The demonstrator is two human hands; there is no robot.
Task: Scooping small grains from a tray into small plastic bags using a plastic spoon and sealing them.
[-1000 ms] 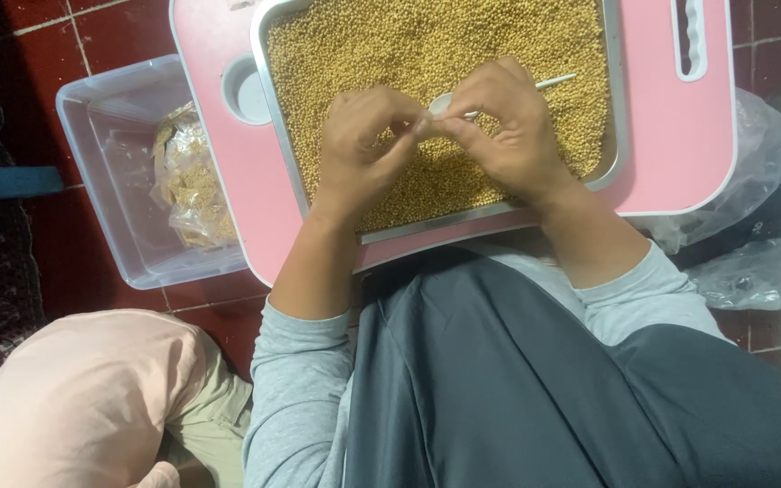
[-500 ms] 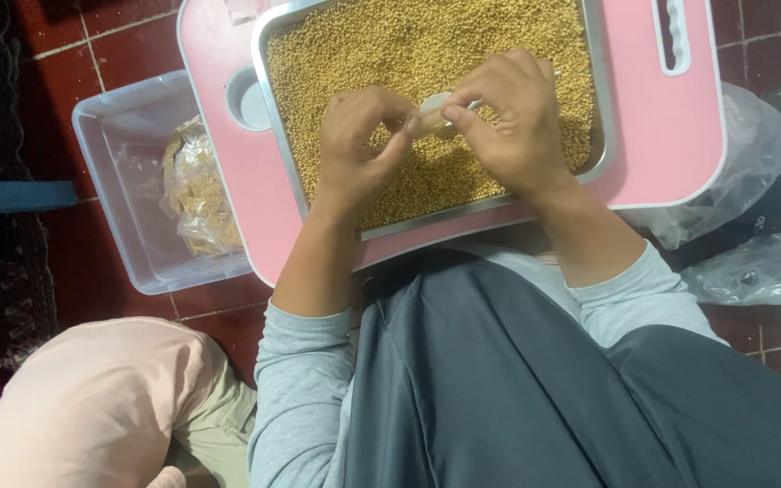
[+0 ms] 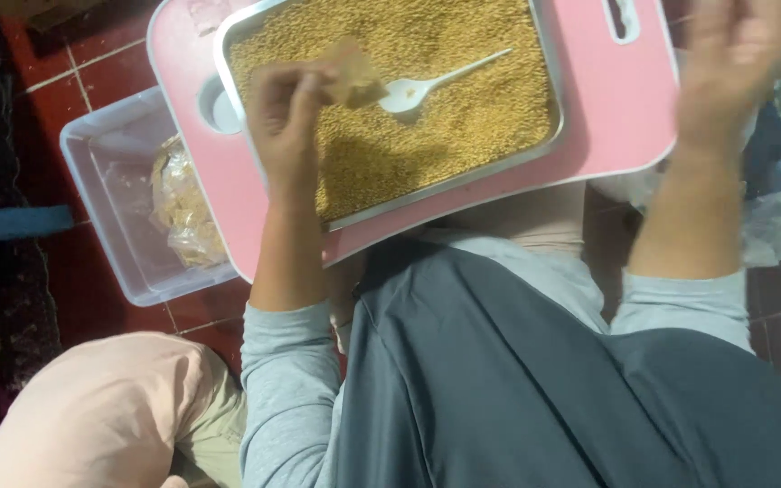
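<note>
The left hand (image 3: 284, 108) is raised over the near-left part of the tray (image 3: 549, 86), its grip pinched on a small filled packet (image 3: 352, 79) that hangs just above the grain (image 3: 427, 126). The right hand (image 3: 736, 63) is lifted off past the board's right edge, blurred; I cannot tell whether its fingers are closed or released, and nothing shows in it. A white spoon (image 3: 427, 86) lies loose on the grain near the tray's middle, handle pointing to the far-right corner.

The tray sits on a pink board (image 3: 625, 117) resting over the person's lap, with no table under it. That is the main risk as I judge it: a shift of the knees or a knock from either forearm could tilt the board and send grain over the tray's low rim onto the red floor (image 3: 110, 45). The packet is held by its top only, so a loose pinch could drop it or spill it back.

Room is tight on the left, where a clear bin (image 3: 106, 181) holding a bag (image 3: 183, 208) sits just beside the board's left edge. On the right, plastic bags (image 3: 775, 226) crowd the board's near-right corner. The open room is above the tray.
</note>
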